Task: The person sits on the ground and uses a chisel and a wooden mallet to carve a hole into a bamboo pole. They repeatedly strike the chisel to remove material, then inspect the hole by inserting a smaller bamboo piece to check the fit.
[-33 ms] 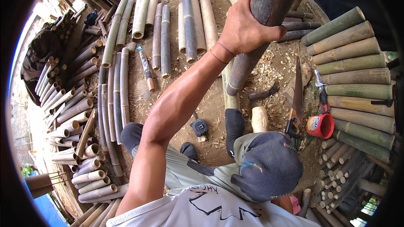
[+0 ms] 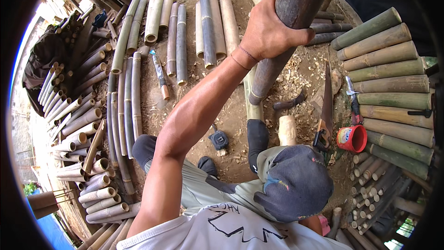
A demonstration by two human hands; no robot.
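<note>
My left hand (image 2: 273, 30) is wrapped round a thick dark bamboo section (image 2: 273, 71), which tilts with its upper end at the top of the view. Its lower end is beside a pale bamboo pole (image 2: 251, 90) lying on the ground; whether they touch I cannot tell. My right hand is hidden; only a little skin of the right arm (image 2: 314, 224) shows beside dark ribbed cloth (image 2: 296, 180). A pale rounded piece of wood (image 2: 287, 129) sticks out beyond that cloth. Past it lies a dark curved tool (image 2: 290, 102) among wood chips.
A handsaw (image 2: 325, 111), a red-handled tool (image 2: 354, 102) and a red tub (image 2: 352, 139) are at the right, by a row of bamboo sections (image 2: 391, 83). A tape measure (image 2: 218, 140) lies near my feet. Bamboo stacks (image 2: 95, 115) line the left; a knife-like tool (image 2: 159, 75) lies closer.
The pale piece of wood has shifted slightly up and to the right. My left hand and the bamboo section stay as they were.
</note>
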